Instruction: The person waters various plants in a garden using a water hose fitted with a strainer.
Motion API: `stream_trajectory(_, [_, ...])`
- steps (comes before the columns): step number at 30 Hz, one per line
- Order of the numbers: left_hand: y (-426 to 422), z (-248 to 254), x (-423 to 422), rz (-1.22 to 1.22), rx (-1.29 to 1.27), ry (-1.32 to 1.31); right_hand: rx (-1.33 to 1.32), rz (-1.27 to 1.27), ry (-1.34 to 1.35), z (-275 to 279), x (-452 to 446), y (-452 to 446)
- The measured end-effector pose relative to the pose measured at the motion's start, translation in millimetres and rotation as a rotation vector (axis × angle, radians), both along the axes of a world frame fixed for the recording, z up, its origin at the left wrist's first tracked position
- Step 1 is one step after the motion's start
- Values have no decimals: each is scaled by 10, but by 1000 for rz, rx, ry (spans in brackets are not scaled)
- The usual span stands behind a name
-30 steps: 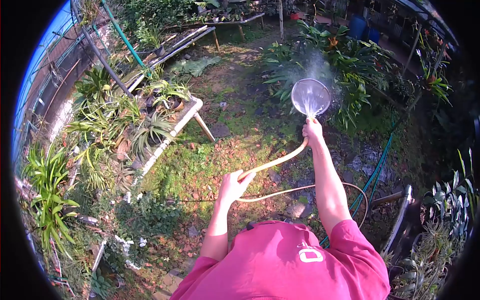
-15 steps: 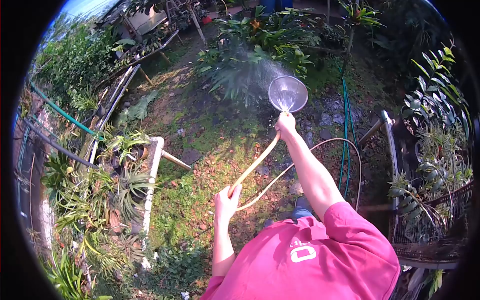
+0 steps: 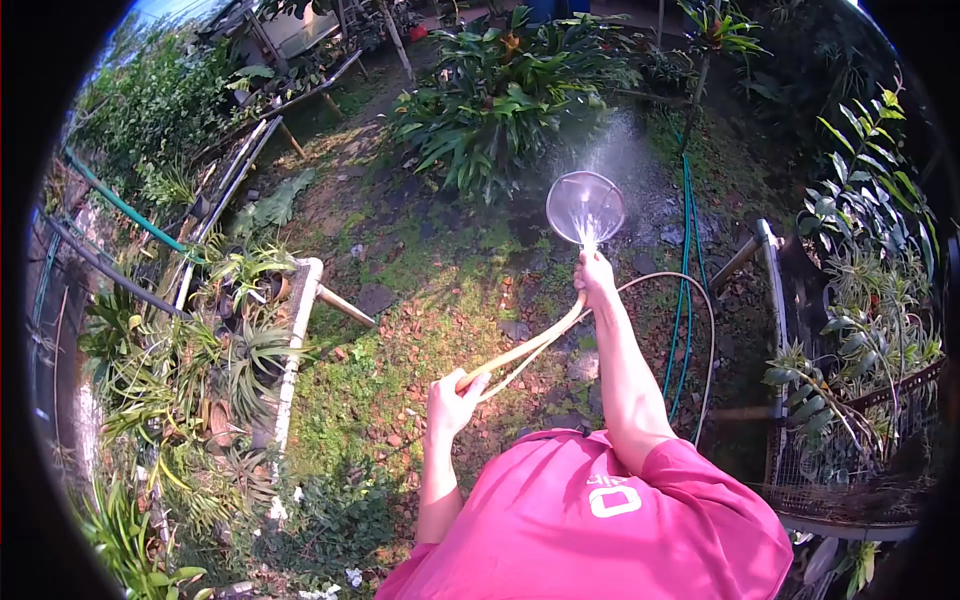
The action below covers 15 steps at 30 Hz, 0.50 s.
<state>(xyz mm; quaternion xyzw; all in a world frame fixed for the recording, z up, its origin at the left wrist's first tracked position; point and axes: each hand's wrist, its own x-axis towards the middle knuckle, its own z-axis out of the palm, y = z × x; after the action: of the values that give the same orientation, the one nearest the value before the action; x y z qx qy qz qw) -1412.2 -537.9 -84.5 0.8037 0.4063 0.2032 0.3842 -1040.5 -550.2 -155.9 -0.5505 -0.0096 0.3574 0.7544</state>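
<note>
My right hand (image 3: 594, 278) is closed around the outlet end of a yellow garden hose (image 3: 530, 345), arm stretched forward. Just beyond the fist is a round, rimmed, see-through piece that looks like a mesh strainer (image 3: 586, 207). Water jets into it from the hose and leaves as a fine spray (image 3: 618, 140). Whether the same hand also grips the strainer's handle is hidden. Lower and to the left, my left hand (image 3: 453, 403) wraps around the hose farther back, where it bends. From there a thinner-looking length loops back beneath my right forearm.
A broad-leaved bush (image 3: 500, 100) grows ahead. Potted plants crowd a bench with a pale rail (image 3: 296, 360) on the left. On the right stand a rack post (image 3: 775, 300) and a wire mesh shelf (image 3: 840, 490). Green hoses (image 3: 687, 250) run along the mossy, stony ground.
My right hand, with hose end and strainer, has moved slightly right and nearer to me. The spray has swung from the bush to the ground at its right. My left hand has barely moved.
</note>
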Motion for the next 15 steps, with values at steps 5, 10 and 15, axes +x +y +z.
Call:
stream_trajectory(5, [-171,41,-71,105,-30,26,-72,45,-4,-100,-168,118])
stream_trajectory(10, [-325,40,-235,158,-19,10,-128,216,40,-186,-400,299])
stream_trajectory(15, [-414,21,-256,191,-63,-13,-96,290,37,-183,-512,365])
